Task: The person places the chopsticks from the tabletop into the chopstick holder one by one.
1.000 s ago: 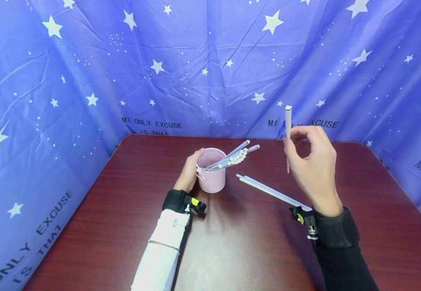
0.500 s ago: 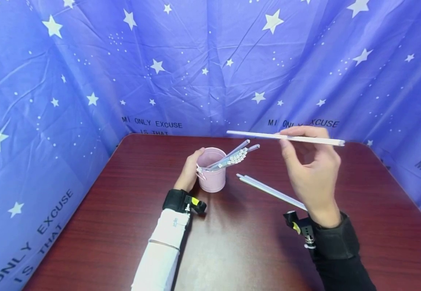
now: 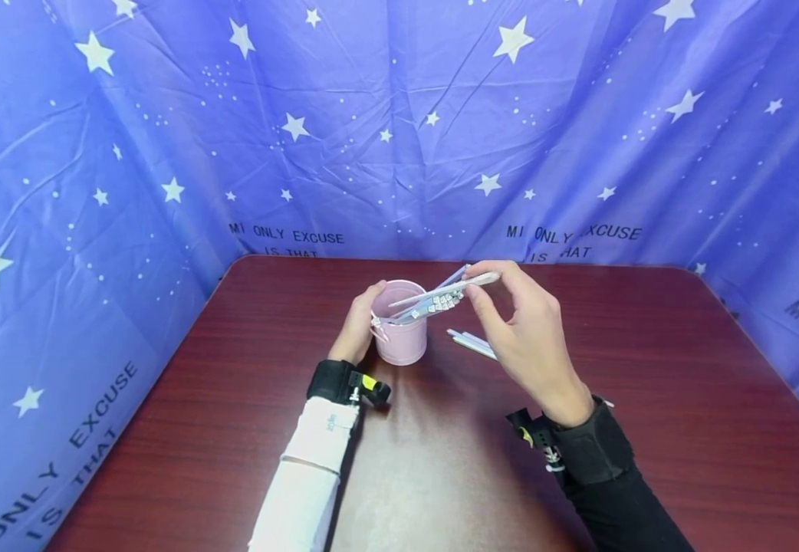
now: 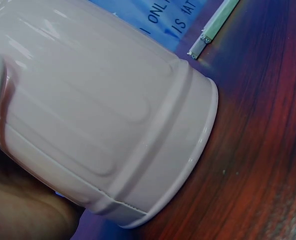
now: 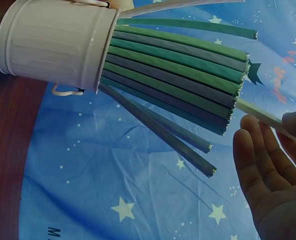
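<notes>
A small pink bucket (image 3: pixel 401 345) with wire side handles stands on the table. My left hand (image 3: pixel 356 328) grips it round its left side. Out of its mouth a fan of thin sticks (image 3: pixel 446 300) leans right; in the right wrist view these bucket sticks (image 5: pixel 177 70) look green, teal and grey-blue. Between the thumb and fingers of my right hand (image 3: pixel 531 330) is a pinched pale stick (image 3: pixel 485 278). It slants down to the left along the fan, its lower end over the bucket's mouth. In the right wrist view, the fan partly hides the held stick (image 5: pixel 260 112).
A few loose sticks (image 3: pixel 471 343) lie on the dark red table (image 3: pixel 289 322) right of the bucket, partly hidden behind my right hand and forearm. A blue star-patterned curtain (image 3: pixel 399 176) rises behind the table and on both sides.
My right hand has turned the held stick from upright through level to a left-down slant and moved it left to the bucket. My left hand stays on the bucket.
</notes>
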Action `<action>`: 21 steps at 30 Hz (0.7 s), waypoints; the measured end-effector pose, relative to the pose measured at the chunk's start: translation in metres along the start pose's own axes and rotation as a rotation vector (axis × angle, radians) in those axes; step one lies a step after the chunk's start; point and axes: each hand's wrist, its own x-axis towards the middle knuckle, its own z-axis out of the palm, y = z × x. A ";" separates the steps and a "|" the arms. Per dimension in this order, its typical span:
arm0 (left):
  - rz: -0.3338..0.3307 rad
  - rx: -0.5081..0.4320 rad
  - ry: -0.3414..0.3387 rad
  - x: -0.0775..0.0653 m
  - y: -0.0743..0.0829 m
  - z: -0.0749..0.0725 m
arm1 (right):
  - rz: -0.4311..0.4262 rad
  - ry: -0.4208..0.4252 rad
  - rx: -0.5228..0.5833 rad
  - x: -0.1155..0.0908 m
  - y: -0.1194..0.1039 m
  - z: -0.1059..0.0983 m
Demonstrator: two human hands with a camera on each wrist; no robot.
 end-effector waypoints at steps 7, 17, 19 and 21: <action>-0.015 -0.010 -0.008 0.001 0.001 0.000 | 0.018 -0.003 -0.017 0.002 0.007 -0.002; -0.033 0.000 -0.007 0.002 0.001 0.000 | 0.138 -0.058 -0.171 0.006 0.033 -0.011; -0.035 0.002 -0.004 0.001 0.001 0.000 | 0.207 -0.166 -0.230 0.006 0.041 -0.013; -0.034 0.007 0.001 0.001 0.001 0.000 | 0.274 -0.305 -0.299 0.005 0.050 -0.013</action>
